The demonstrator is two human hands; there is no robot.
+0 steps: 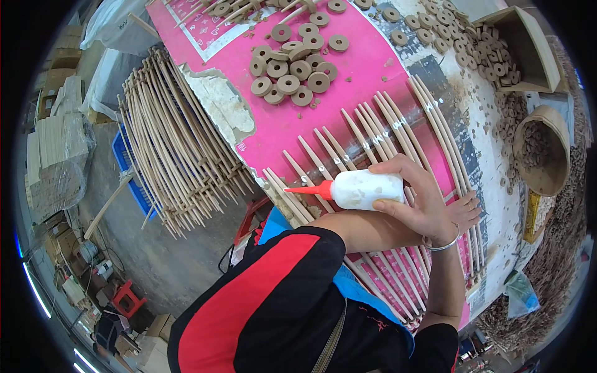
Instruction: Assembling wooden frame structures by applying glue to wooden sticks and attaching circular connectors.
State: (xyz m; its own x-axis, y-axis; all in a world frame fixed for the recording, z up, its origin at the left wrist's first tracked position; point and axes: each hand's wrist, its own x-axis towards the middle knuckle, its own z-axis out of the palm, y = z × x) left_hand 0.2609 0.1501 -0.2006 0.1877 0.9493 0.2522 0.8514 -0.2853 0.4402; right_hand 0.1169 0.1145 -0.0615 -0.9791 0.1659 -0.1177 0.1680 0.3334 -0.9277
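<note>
My right hand (424, 198), with a bracelet at the wrist, grips a white squeeze bottle (367, 181) with a red nozzle. It lies tilted sideways, its tip pointing left over the leftmost wooden rods (278, 181). My left arm crosses under the right one. Its hand, my left hand (464, 211), rests with fingers spread on the rods at the right. Several slim, tapered rods (387, 124) lie side by side on the pink-covered table (249, 133). White glue-like spots show on many of them. My forearms hide part of the row.
Wooden rings (288, 83) lie heaped at the table's far side. A tipped wooden box (532, 43) spills small wooden pieces at the far right, near a round tub (563, 133). Left of the table, bundled rods (174, 140) lie over a blue crate (119, 149). A red stool (128, 299) stands beyond.
</note>
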